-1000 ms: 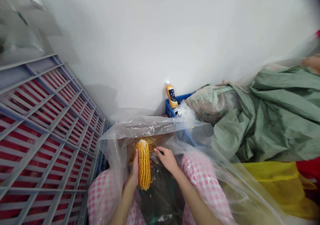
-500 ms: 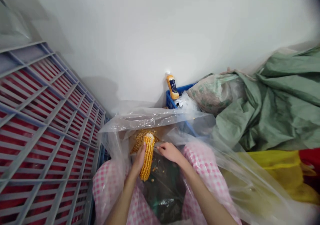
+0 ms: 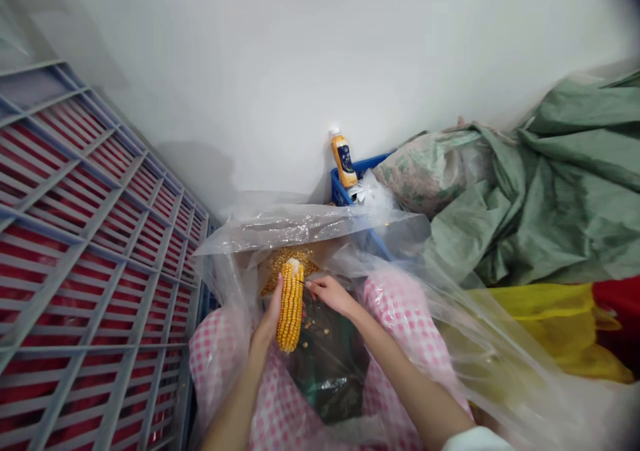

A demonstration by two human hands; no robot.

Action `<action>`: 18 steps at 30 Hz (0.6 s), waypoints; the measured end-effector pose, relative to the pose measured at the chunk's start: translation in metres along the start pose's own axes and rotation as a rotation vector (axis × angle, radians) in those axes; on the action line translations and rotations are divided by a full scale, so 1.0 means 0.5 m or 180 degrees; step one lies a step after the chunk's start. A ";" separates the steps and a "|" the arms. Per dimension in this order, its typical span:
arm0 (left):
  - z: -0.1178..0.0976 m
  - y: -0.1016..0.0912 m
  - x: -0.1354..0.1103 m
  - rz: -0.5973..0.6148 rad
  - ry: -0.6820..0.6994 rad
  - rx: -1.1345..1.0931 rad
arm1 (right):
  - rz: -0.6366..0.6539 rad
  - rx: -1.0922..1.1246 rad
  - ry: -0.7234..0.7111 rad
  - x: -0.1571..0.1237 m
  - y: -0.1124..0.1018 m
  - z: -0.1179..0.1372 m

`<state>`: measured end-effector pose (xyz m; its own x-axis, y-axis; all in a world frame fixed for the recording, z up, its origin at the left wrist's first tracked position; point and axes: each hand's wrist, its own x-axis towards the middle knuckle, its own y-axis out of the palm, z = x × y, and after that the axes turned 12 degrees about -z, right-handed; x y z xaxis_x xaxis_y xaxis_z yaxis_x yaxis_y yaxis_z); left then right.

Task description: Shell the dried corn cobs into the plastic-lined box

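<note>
An ear of corn [image 3: 290, 311], yellow with a pale bare patch at its top end, stands nearly upright in my left hand [image 3: 272, 309], whose fingers wrap its left side. My right hand [image 3: 331, 294] is closed on a thin dark pointed tool [image 3: 307, 283]; its tip meets the kernels near the upper right of the ear. What kind of tool it is I cannot make out. Behind the ear, a heap of loose kernels [image 3: 274, 269] lies inside a clear plastic bag [image 3: 300, 229]. A few more kernels [image 3: 326, 331] are scattered below, between my knees.
A tall plastic crate [image 3: 95, 251] with red contents rises close on the left. Ahead, a bottle with orange contents [image 3: 343, 160] leans in a blue basket [image 3: 370, 164] by the white wall. Green cloth [image 3: 565, 191] and yellow fabric [image 3: 545, 317] lie on the right.
The view has tilted slightly. The tool's tip in my right hand has moved left onto the ear's upper right side. My left hand keeps hold of the corn.
</note>
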<state>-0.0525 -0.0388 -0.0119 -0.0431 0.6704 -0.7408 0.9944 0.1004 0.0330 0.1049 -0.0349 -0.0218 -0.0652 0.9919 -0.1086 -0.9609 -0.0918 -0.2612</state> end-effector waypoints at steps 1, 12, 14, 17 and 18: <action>-0.001 -0.001 0.001 0.0046 -0.0022 -0.0040 | -0.0014 0.0043 -0.0027 -0.002 0.002 -0.001; -0.013 0.003 -0.007 0.0498 -0.0327 -0.0602 | -0.0255 0.0582 0.0147 -0.002 0.025 0.009; -0.011 0.005 0.000 0.0321 -0.0367 -0.0542 | -0.0524 0.0066 -0.0048 -0.004 0.019 0.014; -0.010 0.005 0.009 0.0154 -0.0250 -0.0573 | -0.0792 -0.0741 -0.0217 -0.011 0.002 0.024; -0.010 0.004 0.010 0.0118 -0.0209 -0.0578 | -0.0806 -0.0938 -0.0218 -0.013 -0.004 0.027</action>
<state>-0.0512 -0.0317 -0.0124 0.0056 0.6272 -0.7789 0.9612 0.2114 0.1771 0.1039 -0.0399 -0.0076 0.1367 0.9890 0.0562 -0.8311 0.1454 -0.5367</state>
